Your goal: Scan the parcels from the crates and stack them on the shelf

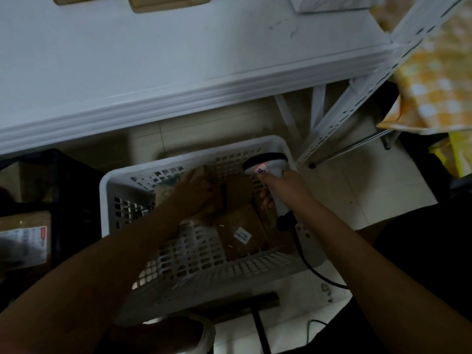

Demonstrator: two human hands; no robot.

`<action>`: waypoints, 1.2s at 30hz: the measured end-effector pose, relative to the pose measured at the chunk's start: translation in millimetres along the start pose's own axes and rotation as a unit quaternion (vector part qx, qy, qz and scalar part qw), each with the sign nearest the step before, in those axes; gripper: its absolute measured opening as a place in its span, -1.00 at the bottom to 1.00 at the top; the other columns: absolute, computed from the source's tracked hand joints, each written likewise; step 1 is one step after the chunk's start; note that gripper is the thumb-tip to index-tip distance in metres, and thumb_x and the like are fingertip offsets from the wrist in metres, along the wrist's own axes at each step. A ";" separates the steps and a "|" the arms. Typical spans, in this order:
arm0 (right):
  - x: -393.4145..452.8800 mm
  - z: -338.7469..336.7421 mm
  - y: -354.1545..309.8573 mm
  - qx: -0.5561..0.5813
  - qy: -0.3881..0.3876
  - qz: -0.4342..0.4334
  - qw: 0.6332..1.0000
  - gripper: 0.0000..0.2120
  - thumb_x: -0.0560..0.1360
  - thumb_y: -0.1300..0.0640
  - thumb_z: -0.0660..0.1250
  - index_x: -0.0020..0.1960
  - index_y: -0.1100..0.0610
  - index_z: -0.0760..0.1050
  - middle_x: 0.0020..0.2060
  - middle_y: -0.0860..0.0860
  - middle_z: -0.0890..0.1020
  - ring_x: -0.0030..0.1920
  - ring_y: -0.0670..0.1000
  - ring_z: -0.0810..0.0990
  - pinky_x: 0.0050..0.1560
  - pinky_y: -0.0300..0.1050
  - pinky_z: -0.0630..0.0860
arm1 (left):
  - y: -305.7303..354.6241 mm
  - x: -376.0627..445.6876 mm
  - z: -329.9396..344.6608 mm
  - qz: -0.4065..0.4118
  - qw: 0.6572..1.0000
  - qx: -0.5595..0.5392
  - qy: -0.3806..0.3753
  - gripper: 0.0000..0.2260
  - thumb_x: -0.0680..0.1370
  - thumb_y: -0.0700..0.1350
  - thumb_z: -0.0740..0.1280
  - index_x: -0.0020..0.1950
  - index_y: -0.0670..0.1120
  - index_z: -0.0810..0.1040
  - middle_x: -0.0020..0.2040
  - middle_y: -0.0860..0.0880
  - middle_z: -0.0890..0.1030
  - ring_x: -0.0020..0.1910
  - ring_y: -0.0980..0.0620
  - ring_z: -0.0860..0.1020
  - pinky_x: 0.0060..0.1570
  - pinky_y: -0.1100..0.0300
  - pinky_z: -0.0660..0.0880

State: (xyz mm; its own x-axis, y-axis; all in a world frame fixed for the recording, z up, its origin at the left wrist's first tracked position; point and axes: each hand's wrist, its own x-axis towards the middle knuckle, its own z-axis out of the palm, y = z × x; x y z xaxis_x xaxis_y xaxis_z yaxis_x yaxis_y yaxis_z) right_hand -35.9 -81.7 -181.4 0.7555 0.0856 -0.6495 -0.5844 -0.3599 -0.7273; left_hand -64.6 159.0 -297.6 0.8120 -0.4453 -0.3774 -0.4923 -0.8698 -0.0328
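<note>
A white slotted crate (178, 259) stands on the floor below the white shelf (178, 60). Inside it lie brown parcels, one with a small white label (238, 231). My left hand (194, 192) reaches down into the crate and lies on a brown parcel (204, 200) at the back; how its fingers sit is too dark to tell. My right hand (278, 190) grips a white barcode scanner (268, 167) over the crate's right rim, its black cable trailing down to the floor.
A dark crate (63, 200) at the left holds a labelled parcel (23, 241). Brown parcels (168, 2) and a white package (332, 2) lie on the shelf's far side. The shelf's perforated post (357, 103) rises at the right beside yellow checked cloth (434, 85).
</note>
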 end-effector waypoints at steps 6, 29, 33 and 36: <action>-2.3 5.6 1.1 -0.014 -0.012 -0.008 1.000 -0.71 0.55 -0.02 0.36 -0.07 0.23 0.58 -0.48 0.01 0.62 -0.51 -0.04 0.57 -0.41 -0.20 0.50 | -20.7 -51.7 -10.8 -0.038 0.999 -0.018 0.001 -0.46 0.58 -0.12 0.33 0.55 0.03 0.30 0.60 -0.07 0.20 0.57 -0.17 0.18 0.54 -0.20 -0.02; -24.2 12.5 -17.2 -0.031 -0.018 -0.036 0.999 -0.70 0.57 -0.01 0.34 -0.09 0.26 0.58 -0.42 0.05 0.63 -0.47 -0.01 0.56 -0.33 -0.13 0.50 | -20.3 -91.3 -37.0 -0.351 0.805 -0.472 0.076 -0.06 0.45 0.20 0.48 0.62 -0.04 -0.02 0.54 -0.08 0.12 0.45 -0.17 0.31 0.37 -0.12 0.41; -38.5 20.2 -26.4 -0.028 -0.020 -0.066 0.997 -0.71 0.55 -0.02 0.36 -0.06 0.24 0.58 -0.41 0.06 0.63 -0.44 0.03 0.57 -0.29 -0.09 0.50 | -25.6 -123.9 -38.9 -0.364 0.645 -0.662 0.116 -0.14 0.27 0.36 0.53 0.43 -0.05 0.40 0.30 -0.08 0.58 0.22 -0.05 0.59 0.20 -0.07 0.56; -53.4 21.9 -32.3 -0.044 -0.013 -0.090 0.995 -0.72 0.56 -0.02 0.34 -0.08 0.22 0.59 -0.40 0.05 0.64 -0.41 0.02 0.57 -0.27 -0.10 0.51 | -12.6 -142.9 -52.0 -0.353 0.529 -0.759 0.140 -0.14 0.21 0.34 0.56 0.38 -0.06 0.46 0.19 -0.08 0.65 0.14 -0.08 0.63 0.07 0.01 0.60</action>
State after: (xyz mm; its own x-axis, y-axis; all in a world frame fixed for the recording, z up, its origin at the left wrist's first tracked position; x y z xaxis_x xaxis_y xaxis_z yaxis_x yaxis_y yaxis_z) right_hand -63.9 -54.4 -128.0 0.8371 0.1797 -0.5167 -0.4112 -0.4163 -0.8110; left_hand -158.1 222.5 -195.1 0.7442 0.2755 -0.6085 0.6112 0.0867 0.7867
